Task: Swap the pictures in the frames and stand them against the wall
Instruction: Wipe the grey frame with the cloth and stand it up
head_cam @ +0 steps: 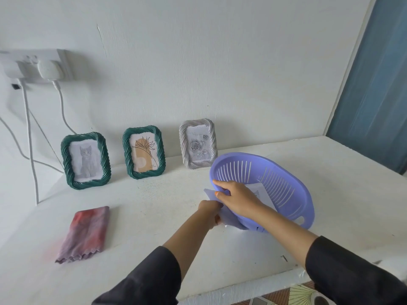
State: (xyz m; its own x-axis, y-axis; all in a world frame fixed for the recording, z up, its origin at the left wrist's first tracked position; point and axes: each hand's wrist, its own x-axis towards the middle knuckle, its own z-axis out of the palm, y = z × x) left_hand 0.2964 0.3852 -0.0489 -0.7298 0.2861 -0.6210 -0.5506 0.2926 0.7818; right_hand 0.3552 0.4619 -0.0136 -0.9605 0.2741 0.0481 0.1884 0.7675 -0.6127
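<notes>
Three frames stand against the white wall: a green frame with a grey cat picture [86, 160], a green frame with a line-drawn flower [144, 152], and a grey frame with a rose picture [198, 143]. My right hand [236, 198] grips the near rim of a tilted purple slotted basket [275, 183]. A sheet of paper [261, 191] lies inside the basket. My left hand [210, 213] pinches paper sheets [210, 193] sticking out at the basket's left edge.
A folded red and purple cloth [86, 233] lies on the white table [154, 205] at the front left. White plugs and cables [28, 128] hang from a wall socket at the left. A blue curtain [374, 95] hangs at the right.
</notes>
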